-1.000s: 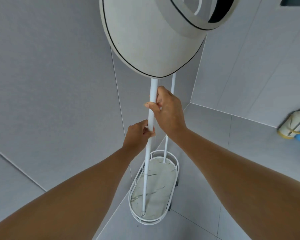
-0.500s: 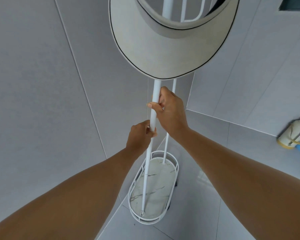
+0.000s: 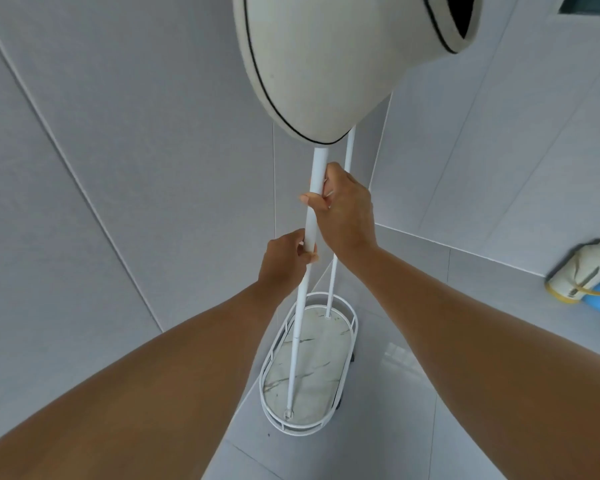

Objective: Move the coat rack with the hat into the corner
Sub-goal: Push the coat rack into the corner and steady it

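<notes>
Cream hat [image 3: 319, 64], black-edged; white coat rack [image 3: 300, 317]

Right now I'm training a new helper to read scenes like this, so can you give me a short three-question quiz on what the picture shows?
1. True or false: both hands grip the nearer white metal pole of the coat rack.
2. Which hand is higher on the pole: A) left hand B) right hand?
3. Fill in: the cream wide-brimmed hat with dark edging hangs ____ the hands.

Key: 1 true. 2 B. 3 above. The rack's oval marble-look base with a white wire rim stands on the grey tiled floor, near the wall corner.
</notes>
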Tool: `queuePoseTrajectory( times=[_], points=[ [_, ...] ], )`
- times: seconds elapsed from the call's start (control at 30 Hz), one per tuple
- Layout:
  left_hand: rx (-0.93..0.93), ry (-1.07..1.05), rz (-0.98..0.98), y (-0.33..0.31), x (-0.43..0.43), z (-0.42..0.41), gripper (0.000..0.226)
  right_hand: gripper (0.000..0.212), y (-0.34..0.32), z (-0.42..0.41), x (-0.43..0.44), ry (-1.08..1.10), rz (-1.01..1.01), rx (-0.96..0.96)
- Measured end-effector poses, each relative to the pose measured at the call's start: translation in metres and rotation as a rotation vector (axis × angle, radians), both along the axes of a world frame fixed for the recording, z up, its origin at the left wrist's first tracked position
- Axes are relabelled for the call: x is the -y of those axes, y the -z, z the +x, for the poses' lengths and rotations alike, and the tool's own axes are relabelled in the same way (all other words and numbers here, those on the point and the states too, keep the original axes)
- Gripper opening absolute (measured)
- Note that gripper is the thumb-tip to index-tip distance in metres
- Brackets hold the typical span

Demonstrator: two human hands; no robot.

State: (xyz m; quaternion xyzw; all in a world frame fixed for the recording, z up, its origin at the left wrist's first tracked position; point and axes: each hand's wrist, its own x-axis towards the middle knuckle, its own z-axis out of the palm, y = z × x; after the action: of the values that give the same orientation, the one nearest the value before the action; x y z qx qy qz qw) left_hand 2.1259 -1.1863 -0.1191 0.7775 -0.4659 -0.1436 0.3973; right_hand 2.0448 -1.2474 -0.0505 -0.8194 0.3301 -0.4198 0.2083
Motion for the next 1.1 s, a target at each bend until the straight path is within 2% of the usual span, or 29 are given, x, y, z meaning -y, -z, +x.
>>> queuePoseTrajectory(
  times=[0.43,0.83,1.1],
  points=[
    [0.011,0.081,0.008,-0.002,0.149,0.034,0.011,0.029,-0.008,0.027,0.136,0.085,0.130,0.027],
    [0.091,0.209,-0.080,0.002,0.243,0.029,0.012,0.026,-0.010,0.016,0.223,0.181,0.105,0.069],
    [0.064,0.153,-0.027,-0.003,0.315,0.038,0.008,0.029,-0.012,0.026,0.301,0.111,0.131,0.077]
  ],
)
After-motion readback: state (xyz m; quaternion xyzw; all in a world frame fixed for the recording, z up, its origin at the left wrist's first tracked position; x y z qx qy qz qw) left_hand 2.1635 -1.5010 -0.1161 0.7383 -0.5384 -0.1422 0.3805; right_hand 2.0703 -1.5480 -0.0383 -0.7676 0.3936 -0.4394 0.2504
